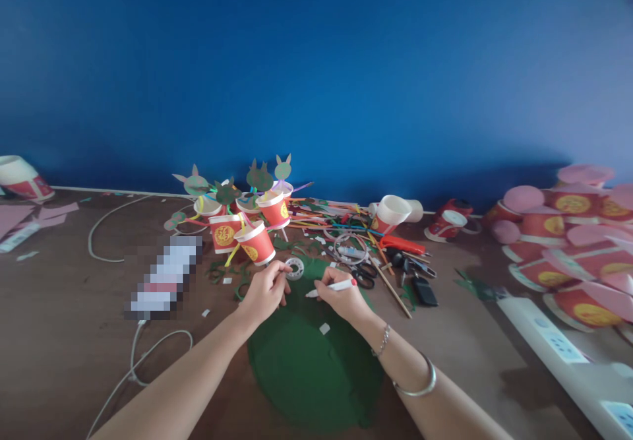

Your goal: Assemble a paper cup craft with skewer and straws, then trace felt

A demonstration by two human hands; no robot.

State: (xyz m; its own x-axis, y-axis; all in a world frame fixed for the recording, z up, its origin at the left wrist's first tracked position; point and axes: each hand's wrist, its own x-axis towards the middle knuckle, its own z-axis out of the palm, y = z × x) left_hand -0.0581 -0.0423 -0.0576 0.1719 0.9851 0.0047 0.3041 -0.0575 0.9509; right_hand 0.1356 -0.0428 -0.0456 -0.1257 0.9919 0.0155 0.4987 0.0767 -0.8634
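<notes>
A dark green felt sheet (311, 367) lies on the brown table in front of me. My left hand (264, 289) rests on its far left edge, fingers curled and pinched, beside a clear tape roll (295, 268). My right hand (341, 295) grips a white pen with a red cap (331, 287), its tip pointing left over the felt. A small white scrap (324, 328) lies on the felt below my right hand.
Red paper cups with green cut-outs and coloured strips (247, 219) stand behind the felt. Scissors (364, 274), keys (418, 275) and sticks lie to the right. A white power strip (554, 341) and pink-topped cups (568, 249) fill the right side. Cables (143, 361) run on the left.
</notes>
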